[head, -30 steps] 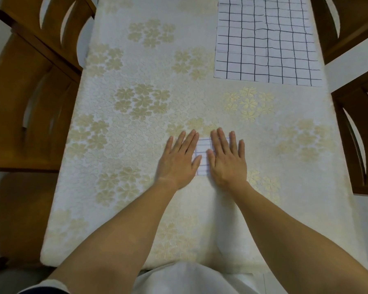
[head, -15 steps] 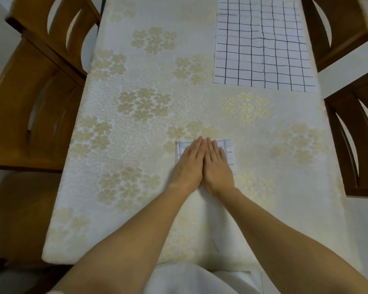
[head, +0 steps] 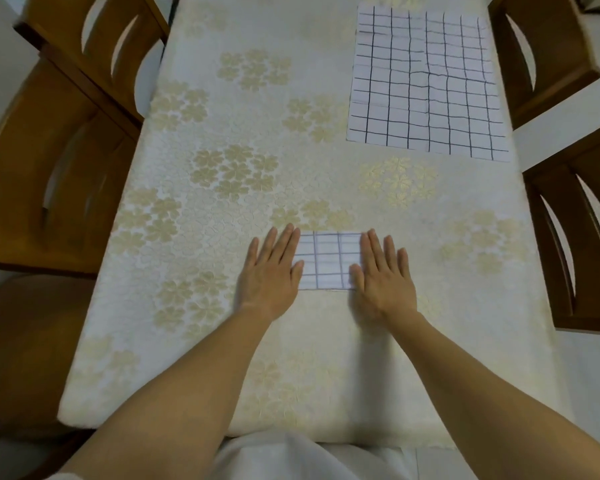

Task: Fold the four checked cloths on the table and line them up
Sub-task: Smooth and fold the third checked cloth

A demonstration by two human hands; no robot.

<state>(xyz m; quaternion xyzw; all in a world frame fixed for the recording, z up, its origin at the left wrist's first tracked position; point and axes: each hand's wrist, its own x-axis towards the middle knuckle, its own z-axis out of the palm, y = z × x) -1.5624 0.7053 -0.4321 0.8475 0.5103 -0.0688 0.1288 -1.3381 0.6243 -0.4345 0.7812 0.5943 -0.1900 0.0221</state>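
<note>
1. Left hand (head: 274, 268) is flat on the table, palm down. The fingers are straight and close together, gripping nothing. Its thumb side laps just over the left end of the folded checked cloth (head: 328, 259).
2. Right hand (head: 383, 271) mirrors it: palm down, fingers straight with slight gaps between them, nothing pinched or curled round. Its thumb lies on the cloth's right end.
3. The folded checked cloth sits right between the two hands. It is a small pale rectangle with thin bluish-purple grid lines, lying flat. Its middle is bare and both short ends are under the hands' inner edges.
4. Look past the right hand's fingertips, well away and a touch to the outside. There the unfolded checked cloth (head: 423, 84) lies spread flat, white with dark grid lines. The lines do not match up across it, so there may be more than one layer, but how many I cannot tell.
5. Under both palms is the tablecloth (head: 222, 209), cream with clusters of pale gold flowers.
6. Out beyond the left hand stand wooden chairs (head: 59, 161), close against the table's side. More of them stand out beyond the right hand.
7. Bare forearms (head: 194, 382) run back from both hands toward the near table edge, where a white garment (head: 291, 459) shows between them.
</note>
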